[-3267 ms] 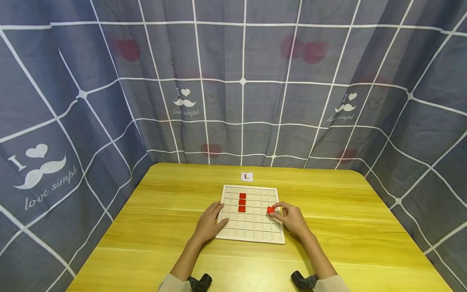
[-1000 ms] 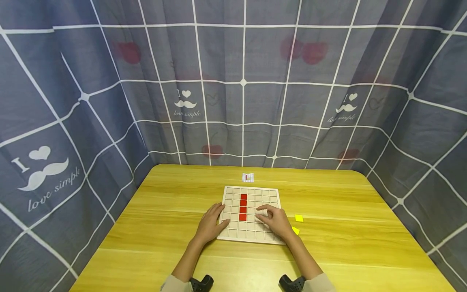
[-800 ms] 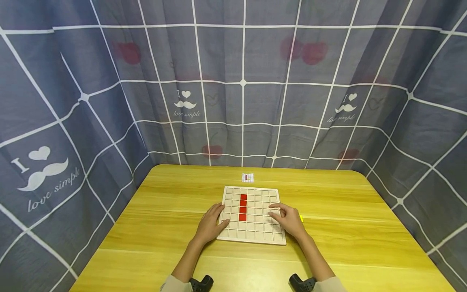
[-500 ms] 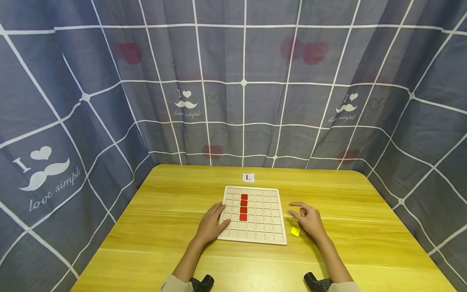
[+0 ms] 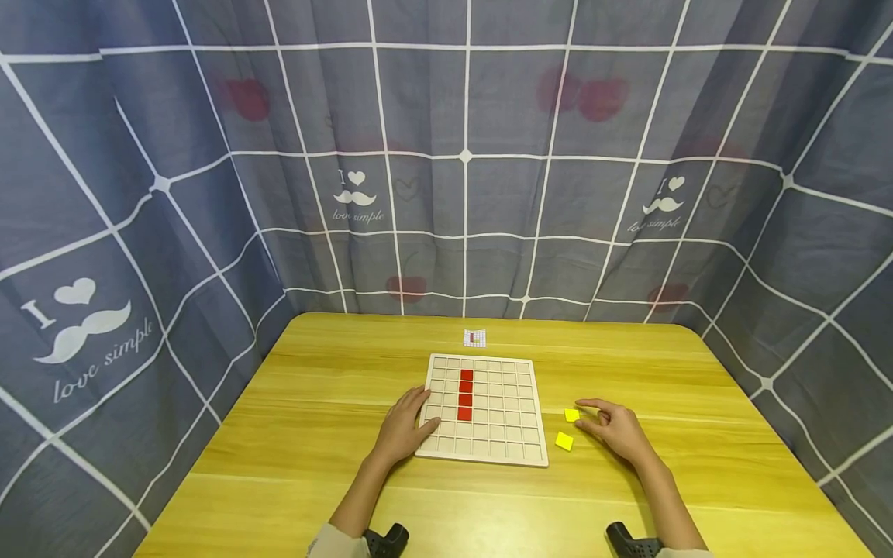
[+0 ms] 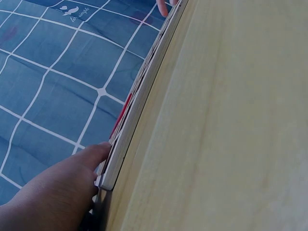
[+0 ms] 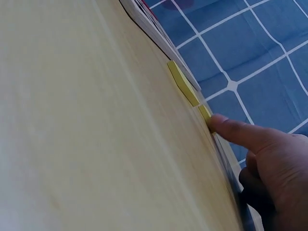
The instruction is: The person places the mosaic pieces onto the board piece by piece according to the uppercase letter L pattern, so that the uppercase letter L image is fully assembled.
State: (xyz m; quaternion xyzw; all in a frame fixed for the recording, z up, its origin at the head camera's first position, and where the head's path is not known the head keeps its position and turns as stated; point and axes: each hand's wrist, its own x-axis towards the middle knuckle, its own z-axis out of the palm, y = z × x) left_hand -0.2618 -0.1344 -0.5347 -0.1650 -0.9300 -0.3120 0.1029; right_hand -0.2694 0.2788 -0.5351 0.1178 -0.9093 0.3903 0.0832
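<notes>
A pale square grid board [image 5: 488, 442] lies on the table, with a column of several red square tiles [image 5: 465, 394] set in its cells. My left hand [image 5: 401, 430] rests on the board's left edge, thumb on top; the left wrist view shows the thumb [image 6: 98, 155] at the board's corner. Right of the board are two yellow square tiles, a nearer one [image 5: 564, 441] and a farther one [image 5: 571, 415]. My right hand [image 5: 617, 430] is at the farther tile, index finger and thumb spread at its right side. In the right wrist view the thumb [image 7: 236, 130] overlaps that tile's end.
A small white card [image 5: 474, 338] printed with a grid and coloured marks lies behind the board. The wooden table [image 5: 314, 372] is bordered by a blue-grey checked curtain [image 5: 425, 194] at the back and sides. Dark wrist devices [image 5: 387, 540] sit on both forearms.
Another red tile has joined the column since the earliest frame. The right hand has since left the board empty and moved right to the farther yellow tile. The left hand stays put.
</notes>
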